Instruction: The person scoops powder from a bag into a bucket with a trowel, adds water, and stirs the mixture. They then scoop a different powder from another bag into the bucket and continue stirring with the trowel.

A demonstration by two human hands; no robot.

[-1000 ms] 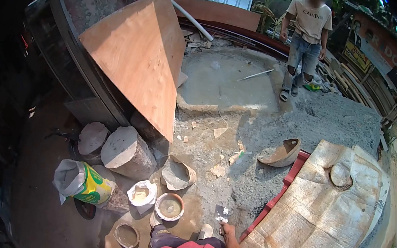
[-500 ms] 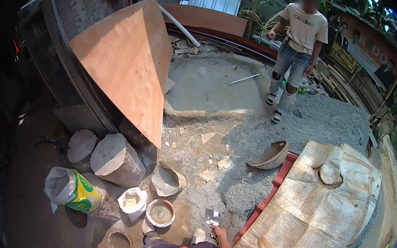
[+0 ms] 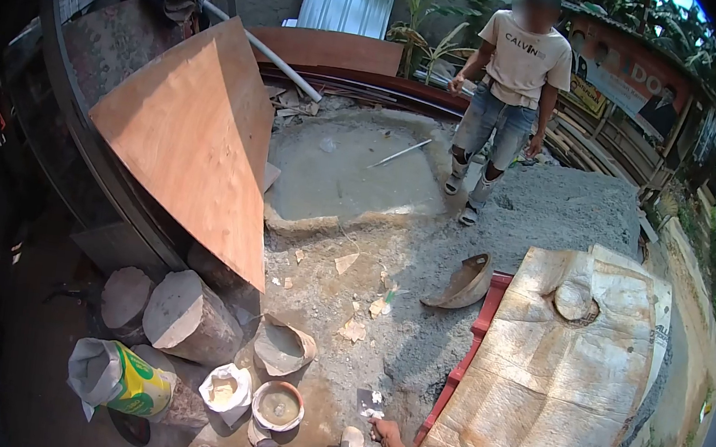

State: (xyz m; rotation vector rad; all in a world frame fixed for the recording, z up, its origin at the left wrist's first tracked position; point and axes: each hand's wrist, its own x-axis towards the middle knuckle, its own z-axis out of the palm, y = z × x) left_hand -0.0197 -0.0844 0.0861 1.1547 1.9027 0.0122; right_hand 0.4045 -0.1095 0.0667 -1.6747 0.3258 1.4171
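Observation:
At the bottom centre my right hand (image 3: 386,431) is closed around the near end of what looks like a putty knife (image 3: 371,398). Its flat grey blade carries dabs of white paste. My shoes stand just behind it on the rough ground. Left of the hand are a round tub of murky water (image 3: 279,408) and a white sack (image 3: 224,392) with pale powder inside. A cut-open grey container (image 3: 284,347) sits beyond the tub. My left hand is out of view.
A person (image 3: 522,66) stands beyond a wet mixing pit (image 3: 354,179). Plywood (image 3: 195,139) leans at left above concrete cylinders (image 3: 189,315) and a yellow-green sack (image 3: 141,380). At right are a tilted bowl (image 3: 461,284), gravel (image 3: 554,206) and a stained sheet (image 3: 526,375).
The view has shifted, moving the scene leftward in the frame. My right hand still holds the putty knife near the same spot. The other person remains standing by the pit.

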